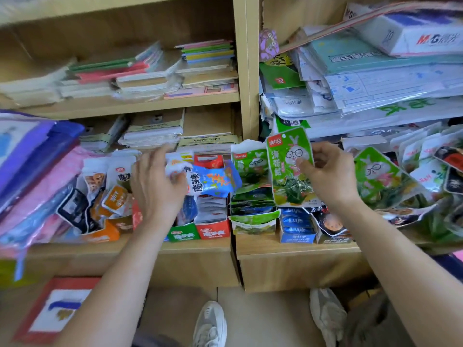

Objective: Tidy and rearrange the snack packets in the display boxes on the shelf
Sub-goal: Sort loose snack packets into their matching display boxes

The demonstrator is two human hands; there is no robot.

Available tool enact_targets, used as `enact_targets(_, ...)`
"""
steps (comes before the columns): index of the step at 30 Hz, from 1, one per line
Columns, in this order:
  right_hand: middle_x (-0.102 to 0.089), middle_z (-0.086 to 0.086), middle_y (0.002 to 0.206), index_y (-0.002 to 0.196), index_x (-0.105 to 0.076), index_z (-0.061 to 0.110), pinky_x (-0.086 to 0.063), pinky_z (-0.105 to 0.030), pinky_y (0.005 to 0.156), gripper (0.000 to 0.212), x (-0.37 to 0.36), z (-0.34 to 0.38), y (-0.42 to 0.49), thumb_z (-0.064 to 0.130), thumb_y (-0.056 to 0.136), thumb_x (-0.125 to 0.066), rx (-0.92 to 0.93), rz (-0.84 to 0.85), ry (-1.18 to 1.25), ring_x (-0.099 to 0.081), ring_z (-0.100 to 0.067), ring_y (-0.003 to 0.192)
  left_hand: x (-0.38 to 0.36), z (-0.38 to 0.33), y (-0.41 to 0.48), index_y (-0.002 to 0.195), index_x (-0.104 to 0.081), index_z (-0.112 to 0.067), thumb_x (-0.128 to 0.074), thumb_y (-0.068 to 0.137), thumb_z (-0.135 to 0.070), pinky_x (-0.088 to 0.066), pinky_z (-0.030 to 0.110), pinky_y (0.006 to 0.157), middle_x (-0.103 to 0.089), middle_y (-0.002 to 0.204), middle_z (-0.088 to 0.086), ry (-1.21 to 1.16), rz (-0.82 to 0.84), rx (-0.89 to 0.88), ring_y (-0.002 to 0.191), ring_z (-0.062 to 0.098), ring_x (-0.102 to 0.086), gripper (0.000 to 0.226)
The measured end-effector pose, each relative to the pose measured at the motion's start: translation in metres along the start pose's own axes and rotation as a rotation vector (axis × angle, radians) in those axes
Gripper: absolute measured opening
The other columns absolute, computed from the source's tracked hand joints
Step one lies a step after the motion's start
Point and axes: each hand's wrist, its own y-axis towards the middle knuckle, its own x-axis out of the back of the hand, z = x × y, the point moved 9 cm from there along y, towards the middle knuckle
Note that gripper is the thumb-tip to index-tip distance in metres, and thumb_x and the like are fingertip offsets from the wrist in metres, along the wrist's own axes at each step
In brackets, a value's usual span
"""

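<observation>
Head view, right hand (330, 176) pinching green packet (288, 166), notebooks (208, 61) above

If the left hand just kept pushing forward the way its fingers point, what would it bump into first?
Most likely the blue snack packet that the left hand is already touching at its fingertips, lying across the red display box. Behind that is the box's raised red back flap, though depth is hard to judge here.
</observation>
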Motion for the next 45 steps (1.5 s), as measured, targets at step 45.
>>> enact_targets(45,-0.076,-0.014,0.088,0.094,-0.064,0.006,-0.060,-0.044,0.080,0.005,-0.097,0.015,0.036,0.005,0.092,-0.068,0.055,0.251,0.398,-0.071,-0.025,0.077,-0.057,-0.058,-0.024,0.153,-0.038,-0.033,-0.074,0.080,-0.058,-0.035,0.048,0.112,-0.031,0.156,0.002,-0.246,0.269,-0.552,0.139,0.027,-0.037,0.085)
